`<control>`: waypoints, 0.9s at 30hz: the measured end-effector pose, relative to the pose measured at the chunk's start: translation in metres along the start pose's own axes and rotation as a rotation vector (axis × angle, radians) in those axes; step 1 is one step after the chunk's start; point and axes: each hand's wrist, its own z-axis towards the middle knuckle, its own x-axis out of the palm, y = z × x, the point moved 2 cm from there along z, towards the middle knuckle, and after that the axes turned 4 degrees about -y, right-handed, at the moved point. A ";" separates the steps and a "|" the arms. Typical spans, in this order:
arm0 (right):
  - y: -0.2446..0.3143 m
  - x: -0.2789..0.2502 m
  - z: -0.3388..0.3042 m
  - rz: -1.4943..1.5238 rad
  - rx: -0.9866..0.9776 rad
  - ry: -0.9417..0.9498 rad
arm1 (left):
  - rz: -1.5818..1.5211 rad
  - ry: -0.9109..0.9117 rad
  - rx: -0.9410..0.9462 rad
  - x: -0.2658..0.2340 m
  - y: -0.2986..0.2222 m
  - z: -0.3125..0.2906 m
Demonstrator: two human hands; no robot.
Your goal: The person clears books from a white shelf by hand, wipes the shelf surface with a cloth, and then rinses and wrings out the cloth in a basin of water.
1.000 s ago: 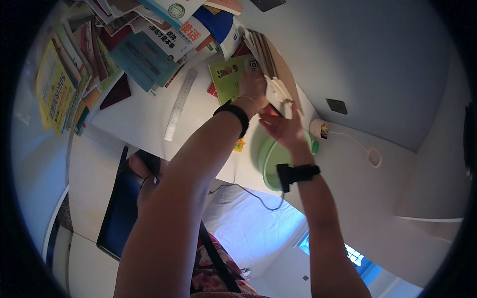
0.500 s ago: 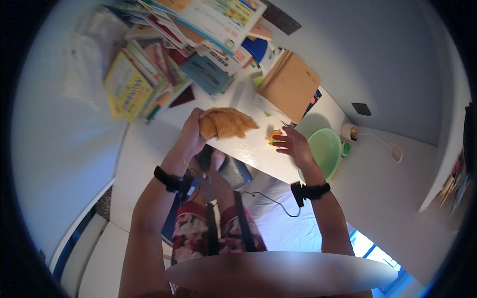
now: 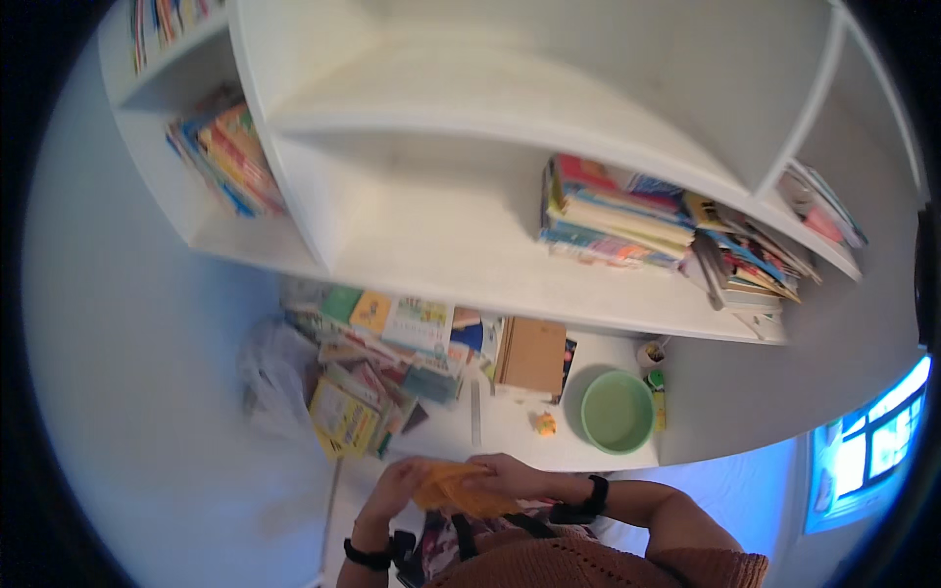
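Orange cloth [image 3: 457,487] held two-handed

I have the left hand [image 3: 390,490] and right hand [image 3: 515,477] both grasping it, close before the torso: left forearm rising, right elbow bent outward. The desk's [image 3: 505,436] near edge is just beyond. Bare desktop shows between ruler [image 3: 475,412] and green basin [image 3: 618,412], around a small orange object [image 3: 545,423]; white shelving [image 3: 441,216] stands farther off.

White shelving unit [image 3: 441,211] arching across the upper frame, pale wall [image 3: 147,372] filling the left side, white desk [image 3: 512,429] below it at lower centre, dark-barred window [image 3: 870,443] glowing blue at lower right
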 end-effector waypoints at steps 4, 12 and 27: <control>0.077 -0.002 -0.044 -0.153 -0.272 0.073 | 0.054 0.169 0.038 -0.021 -0.057 -0.028; 0.137 -0.079 -0.090 -0.104 -0.096 -0.524 | 0.206 0.110 0.632 -0.048 -0.166 0.016; 0.268 -0.124 -0.255 0.315 -1.314 -1.028 | 0.634 -0.955 1.254 -0.158 -0.396 0.111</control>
